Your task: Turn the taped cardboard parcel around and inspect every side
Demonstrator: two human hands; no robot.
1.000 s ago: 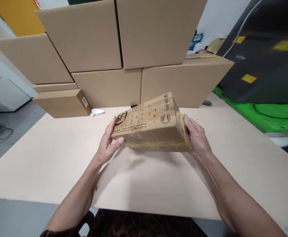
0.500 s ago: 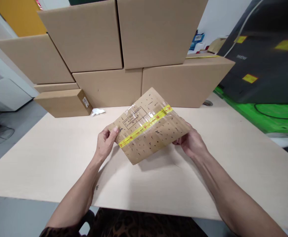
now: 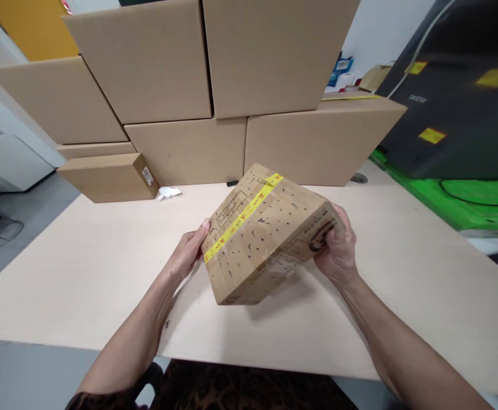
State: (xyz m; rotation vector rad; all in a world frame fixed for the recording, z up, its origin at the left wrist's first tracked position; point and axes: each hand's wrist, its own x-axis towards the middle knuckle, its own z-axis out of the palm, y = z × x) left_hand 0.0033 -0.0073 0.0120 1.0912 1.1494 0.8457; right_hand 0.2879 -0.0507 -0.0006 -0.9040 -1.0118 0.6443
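Note:
A brown cardboard box (image 3: 260, 228) is held tilted over the pale table, its top and near side facing me. Dark specks cover it, and yellow printed tape (image 3: 243, 219) runs across the top beside a printed rectangle. My left hand (image 3: 192, 246) grips the left corner, thumb on top and fingers mostly hidden behind. My right hand (image 3: 338, 247) is closed on the right end, where dark printing shows partly under the fingers. The box's underside is hidden; its shadow falls on the tabletop below.
Large cardboard boxes (image 3: 146, 68) are stacked along the table's back. A smaller carton (image 3: 107, 179) stands at the back left beside a crumpled white scrap (image 3: 170, 193). A small black object (image 3: 232, 183) and a tape roll (image 3: 359, 178) lie near the stack. The table (image 3: 103, 273) has its front edge near me.
The box has tipped so its near side and right end now show. Its near corner has come lower and closer to me. Both hands keep hold; a small black object behind is uncovered.

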